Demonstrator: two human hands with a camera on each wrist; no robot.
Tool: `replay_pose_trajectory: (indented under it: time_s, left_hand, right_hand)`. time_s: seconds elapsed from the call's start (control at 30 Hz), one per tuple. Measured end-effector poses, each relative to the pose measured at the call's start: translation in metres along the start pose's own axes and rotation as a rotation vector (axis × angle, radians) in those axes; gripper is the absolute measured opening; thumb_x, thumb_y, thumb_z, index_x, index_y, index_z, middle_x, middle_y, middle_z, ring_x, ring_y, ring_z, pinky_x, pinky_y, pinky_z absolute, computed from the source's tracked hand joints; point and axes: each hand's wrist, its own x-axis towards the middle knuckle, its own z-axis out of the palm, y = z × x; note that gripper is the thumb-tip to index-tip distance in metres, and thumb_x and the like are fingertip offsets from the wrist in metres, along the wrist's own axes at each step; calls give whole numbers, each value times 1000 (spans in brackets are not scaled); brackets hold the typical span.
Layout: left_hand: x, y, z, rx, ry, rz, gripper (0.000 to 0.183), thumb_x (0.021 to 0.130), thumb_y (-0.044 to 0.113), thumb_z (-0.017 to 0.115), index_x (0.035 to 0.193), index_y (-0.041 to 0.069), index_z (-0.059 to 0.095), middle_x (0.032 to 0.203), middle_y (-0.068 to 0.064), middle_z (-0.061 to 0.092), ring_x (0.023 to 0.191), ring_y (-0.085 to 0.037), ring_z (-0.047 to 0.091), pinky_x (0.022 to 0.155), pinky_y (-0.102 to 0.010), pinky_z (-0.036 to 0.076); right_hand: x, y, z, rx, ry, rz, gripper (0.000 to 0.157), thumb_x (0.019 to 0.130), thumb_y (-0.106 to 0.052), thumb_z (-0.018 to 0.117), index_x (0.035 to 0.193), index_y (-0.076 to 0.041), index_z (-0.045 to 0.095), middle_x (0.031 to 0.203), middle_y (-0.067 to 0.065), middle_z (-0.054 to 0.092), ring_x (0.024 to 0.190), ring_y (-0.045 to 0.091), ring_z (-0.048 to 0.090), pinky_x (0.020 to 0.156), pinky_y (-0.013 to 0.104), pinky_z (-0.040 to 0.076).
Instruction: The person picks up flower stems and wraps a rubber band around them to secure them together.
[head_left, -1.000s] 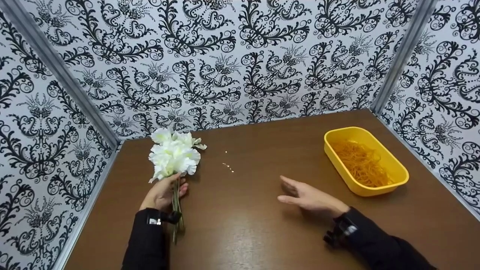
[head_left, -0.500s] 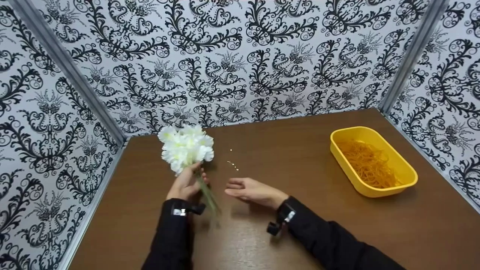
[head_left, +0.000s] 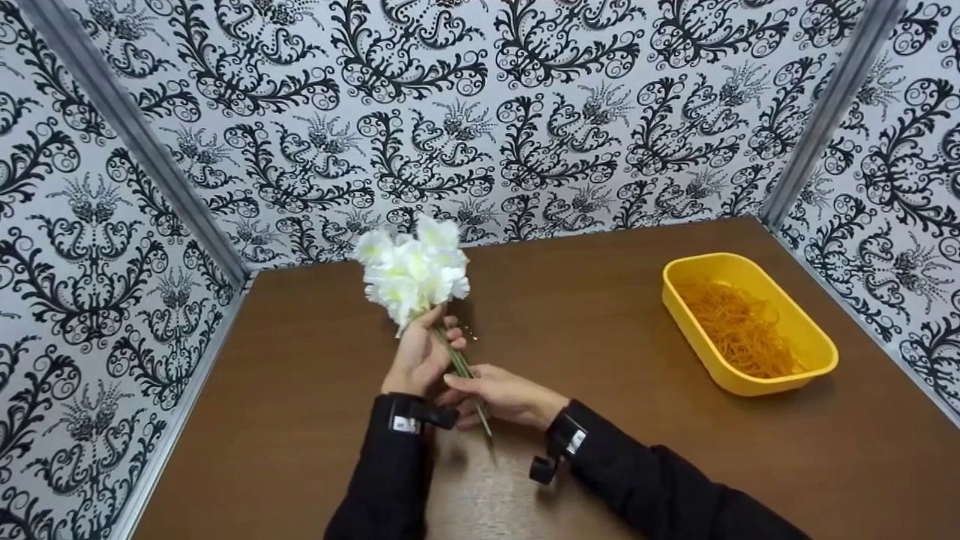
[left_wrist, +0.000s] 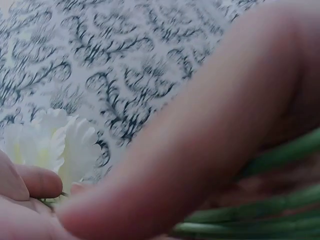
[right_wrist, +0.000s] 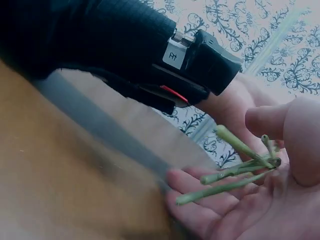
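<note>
My left hand (head_left: 420, 356) grips a bunch of white, ruffled flowers (head_left: 412, 276) by the green stems just below the blooms. The bunch leans, with its blooms up and left and its stems running down to the right. At the lower stems is my right hand (head_left: 514, 397), its thumb on the near side and its fingers behind. In the right wrist view, the cut stem ends (right_wrist: 215, 190) stick out over that hand's palm. Its fingers (right_wrist: 200, 202) are extended and the thumb is held apart from them. A blurred digit fills much of the left wrist view, crossing before the stems (left_wrist: 260, 210).
A yellow plastic tub (head_left: 750, 386) stands at the right of the brown table (head_left: 585, 300), holding a tangle of amber rubber bands (head_left: 739, 330). Tiny bright specks (head_left: 470, 334) lie on the table beside the left hand. Patterned walls enclose the back and sides.
My left hand has carried the flowers right, and the stems now slant down to the right. My right hand has come in from the right to the lower stems.
</note>
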Motion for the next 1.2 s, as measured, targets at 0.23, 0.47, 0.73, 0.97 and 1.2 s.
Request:
replay_pose_trajectory:
  time_s: [0.23,0.47,0.73,0.97,1.2]
  left_hand:
    - [-5,-23,19,88,-78,-59,8,110,18,38,107,12,34,85,-2,44,68,-14,39,60,-24,38]
    - [-9,-33,25,171,-146,-172,10,110,20,38,105,11,38,84,-1,46,69,-16,45,62,-27,40]
    - [-9,-41,30,338,-147,-225,15,102,17,60,94,6,54,80,-2,58,70,-18,62,74,-29,55]
    - [-10,-54,45,344,-91,-229,12,98,13,65,98,5,56,77,-3,60,66,-17,62,74,-30,59]
    - [-8,-62,54,302,-130,-229,9,102,12,58,99,4,57,74,-2,58,65,-14,57,70,-27,58]
  right_hand:
    - [-26,1,-9,196,-12,17,15,106,-24,54,113,-11,53,89,2,62,72,15,63,69,33,58]
    - [-48,3,-10,433,-76,-49,17,111,-27,40,104,-12,46,67,-7,29,49,0,31,43,13,29]
    - [-70,16,4,455,31,-74,35,108,-47,40,97,-14,42,63,-9,25,43,-2,29,39,13,24]
    - [-87,28,19,509,-8,-146,35,110,-47,32,96,-16,38,64,-9,26,46,0,29,42,14,27]
    - [-97,34,28,532,80,-163,35,109,-47,36,96,-15,38,65,-8,25,47,1,27,42,14,27]
